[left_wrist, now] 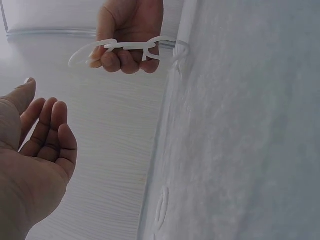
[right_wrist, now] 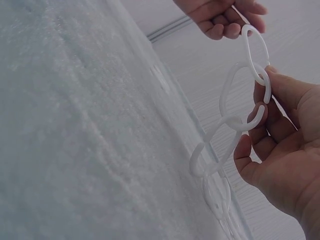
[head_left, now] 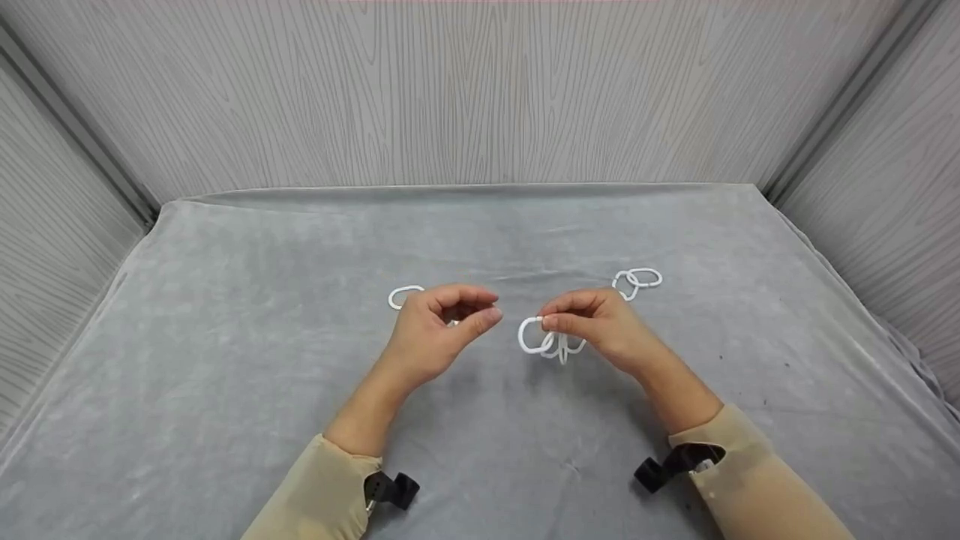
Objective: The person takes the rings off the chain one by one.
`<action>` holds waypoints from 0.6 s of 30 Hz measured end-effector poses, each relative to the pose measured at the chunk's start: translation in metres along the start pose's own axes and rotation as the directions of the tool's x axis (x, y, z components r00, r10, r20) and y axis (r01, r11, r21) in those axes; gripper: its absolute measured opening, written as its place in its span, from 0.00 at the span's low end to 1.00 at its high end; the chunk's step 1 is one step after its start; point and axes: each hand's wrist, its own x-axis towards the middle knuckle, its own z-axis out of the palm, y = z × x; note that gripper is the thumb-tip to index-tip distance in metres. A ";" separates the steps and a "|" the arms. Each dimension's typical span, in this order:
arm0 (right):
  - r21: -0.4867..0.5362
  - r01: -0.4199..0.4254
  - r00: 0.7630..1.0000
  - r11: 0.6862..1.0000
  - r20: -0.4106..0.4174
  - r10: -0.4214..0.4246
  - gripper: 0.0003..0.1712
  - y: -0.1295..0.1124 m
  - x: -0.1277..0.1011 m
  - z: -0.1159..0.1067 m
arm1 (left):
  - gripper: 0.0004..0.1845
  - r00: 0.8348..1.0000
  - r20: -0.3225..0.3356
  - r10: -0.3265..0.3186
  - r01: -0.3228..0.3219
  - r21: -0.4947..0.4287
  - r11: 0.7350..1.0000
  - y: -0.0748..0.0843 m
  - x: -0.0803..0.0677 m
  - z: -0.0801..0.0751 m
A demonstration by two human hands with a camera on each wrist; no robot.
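White plastic chain of oval links (head_left: 546, 341) hangs from the right hand (head_left: 600, 326), pinched between thumb and fingers, its lower links reaching the grey cloth (head_left: 225, 390) near the middle of the table. Left hand (head_left: 439, 330) just beside it, fingers loosely curled, holding nothing (palm bare in the wrist view). 1 loose link (head_left: 405, 296) lies behind the left hand; 2 joined links (head_left: 637, 281) lie behind the right, toward the far edge.
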 end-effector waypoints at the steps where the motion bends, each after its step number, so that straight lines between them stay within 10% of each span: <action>1: 0.003 0.000 1.000 1.000 -0.001 0.000 0.09 -0.001 0.000 0.000 | 0.09 1.000 0.003 0.003 -0.003 0.001 1.000 -0.001 0.000 0.002; 18: -0.002 -0.015 1.000 1.000 -0.027 0.015 0.09 -0.003 0.000 0.005 | 0.12 0.997 0.077 -0.033 0.035 -0.023 0.999 -0.011 -0.006 0.021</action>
